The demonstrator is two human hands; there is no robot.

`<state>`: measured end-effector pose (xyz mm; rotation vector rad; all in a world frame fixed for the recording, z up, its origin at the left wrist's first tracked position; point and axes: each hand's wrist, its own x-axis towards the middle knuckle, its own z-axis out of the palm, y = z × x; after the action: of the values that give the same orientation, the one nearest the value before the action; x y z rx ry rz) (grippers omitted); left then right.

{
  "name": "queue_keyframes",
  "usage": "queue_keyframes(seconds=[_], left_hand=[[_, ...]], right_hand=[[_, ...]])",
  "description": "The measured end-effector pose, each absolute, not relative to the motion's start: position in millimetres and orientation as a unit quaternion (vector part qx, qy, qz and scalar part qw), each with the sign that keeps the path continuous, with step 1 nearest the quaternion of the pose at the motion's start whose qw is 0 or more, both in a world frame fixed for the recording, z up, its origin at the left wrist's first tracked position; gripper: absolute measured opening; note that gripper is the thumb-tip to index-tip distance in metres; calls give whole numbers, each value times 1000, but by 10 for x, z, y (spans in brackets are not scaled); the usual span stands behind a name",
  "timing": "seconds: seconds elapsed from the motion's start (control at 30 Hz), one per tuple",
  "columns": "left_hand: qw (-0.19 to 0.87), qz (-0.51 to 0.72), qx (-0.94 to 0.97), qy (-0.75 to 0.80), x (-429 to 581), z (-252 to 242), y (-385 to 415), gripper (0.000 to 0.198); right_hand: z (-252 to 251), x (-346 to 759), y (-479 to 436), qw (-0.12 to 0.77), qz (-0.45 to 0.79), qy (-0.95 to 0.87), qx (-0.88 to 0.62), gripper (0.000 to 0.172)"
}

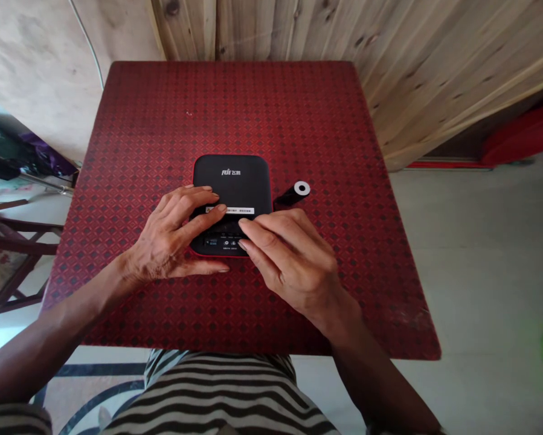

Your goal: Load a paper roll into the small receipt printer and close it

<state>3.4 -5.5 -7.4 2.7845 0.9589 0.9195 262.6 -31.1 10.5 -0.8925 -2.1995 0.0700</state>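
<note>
Striped shirt (221,396), left hand (167,235) outspread on black device (244,190), right hand (293,257) there, grip unclear

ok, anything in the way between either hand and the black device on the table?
Nothing visible. The left hand lies with fingers over the left side of the black device; the right hand's fingertips are at its near right corner. The black cylinder is off its right side, not between.
</note>
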Motion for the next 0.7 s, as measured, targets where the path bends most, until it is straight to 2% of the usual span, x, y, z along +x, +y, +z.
queue_keyframes(seconds=[0.1, 0.23, 0.43, 0.7], left_hand=[[39, 295, 896, 330, 35, -103, -108, 89], [12, 344, 859, 379, 1, -166, -269, 92], [-43, 377, 834, 400, -45, -347, -435, 69], [-51, 390, 835, 384, -58, -396, -434, 70]], right_hand=[[57, 2684, -345, 419, 58, -815, -396, 33], [-149, 2752, -412, 473, 123, -720, -494, 17], [-570, 2708, -364, 440, 154, -726, -505, 23], [-731, 2677, -309, 432, 135, -758, -470, 31]])
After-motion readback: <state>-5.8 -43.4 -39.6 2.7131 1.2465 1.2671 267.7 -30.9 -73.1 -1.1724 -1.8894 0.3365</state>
